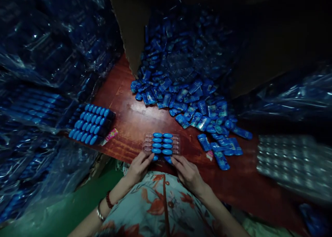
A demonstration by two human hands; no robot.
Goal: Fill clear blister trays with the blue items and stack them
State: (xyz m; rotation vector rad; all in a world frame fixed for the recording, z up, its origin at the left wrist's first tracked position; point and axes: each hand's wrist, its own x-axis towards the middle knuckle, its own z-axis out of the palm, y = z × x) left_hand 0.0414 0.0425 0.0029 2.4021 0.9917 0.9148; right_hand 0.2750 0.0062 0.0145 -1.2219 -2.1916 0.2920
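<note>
A clear plastic tray lies at the near edge of a red-brown table, with several small blue packets standing in its middle slots. My left hand grips a blue packet at the tray's near left corner. My right hand pinches another blue packet at the tray's near right side. Both hands sit close together, just in front of the tray.
A big heap of loose blue packets spills from an open cardboard box behind the tray. A filled tray of packets lies at the left. Stacked empty clear trays rest at the right. Plastic-wrapped bundles crowd the left side.
</note>
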